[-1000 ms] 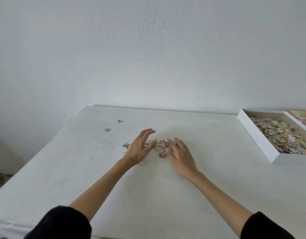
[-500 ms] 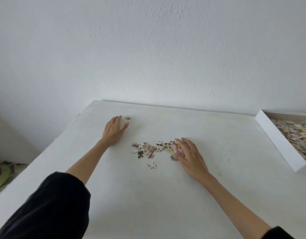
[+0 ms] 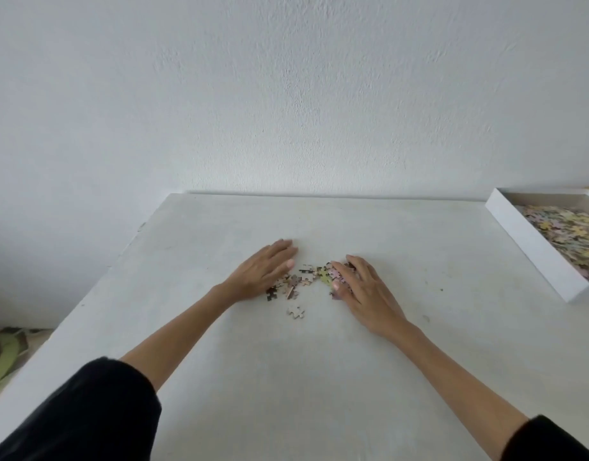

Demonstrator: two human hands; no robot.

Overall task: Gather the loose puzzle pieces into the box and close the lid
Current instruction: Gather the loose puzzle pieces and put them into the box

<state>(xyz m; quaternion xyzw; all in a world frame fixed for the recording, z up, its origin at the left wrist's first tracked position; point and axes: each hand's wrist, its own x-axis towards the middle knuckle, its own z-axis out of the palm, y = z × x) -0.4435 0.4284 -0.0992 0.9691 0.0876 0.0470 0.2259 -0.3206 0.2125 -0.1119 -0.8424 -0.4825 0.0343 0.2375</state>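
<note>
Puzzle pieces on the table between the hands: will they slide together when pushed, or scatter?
The puzzle pieces look thin, flat and small, so probably light and quick to slide on the smooth table. Seemingly unjoined, some may slip sideways, like the stray piece lying apart.

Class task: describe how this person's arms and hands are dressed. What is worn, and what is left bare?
Both arms wear black long sleeves: the left sleeve and right sleeve stop well above the wrists, leaving the forearms bare. The left hand and right hand are bare too: no gloves, and no watch, ring or bracelet shows.
</note>
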